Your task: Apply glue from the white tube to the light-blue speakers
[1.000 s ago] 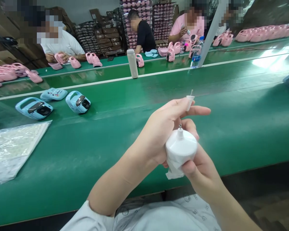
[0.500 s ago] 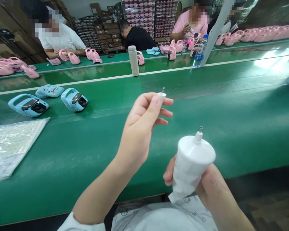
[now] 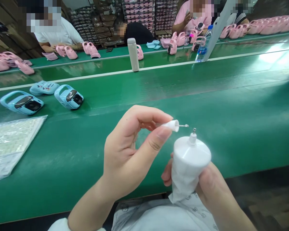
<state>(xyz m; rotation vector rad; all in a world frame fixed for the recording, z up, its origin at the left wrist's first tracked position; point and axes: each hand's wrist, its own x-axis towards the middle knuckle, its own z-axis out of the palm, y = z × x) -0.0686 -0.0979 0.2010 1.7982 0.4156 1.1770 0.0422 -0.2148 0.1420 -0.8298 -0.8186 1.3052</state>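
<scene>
Between thumb and fingers, my left hand (image 3: 132, 150) pinches a small white cap (image 3: 172, 125) with a thin metal pin sticking out to the right. The pin's tip is close to the metal nozzle of a white squeeze tube (image 3: 189, 163), apart from it. My right hand (image 3: 212, 183) is wrapped round this crumpled tube, which stands nozzle up near the table's front edge. Part of the right hand's fingers is hidden behind the tube.
Blue shoe-like items (image 3: 69, 97) and a clear plastic bag (image 3: 12, 141) lie on the green table (image 3: 243, 128) at left. A beige flask (image 3: 133, 55) and a water bottle (image 3: 202, 48) stand farther back. Several people sit opposite, among pink items (image 3: 70, 52).
My left hand has come down and turned, so the cap's pin points right instead of up, nearer the tube nozzle. The tube has shifted slightly left in view.
</scene>
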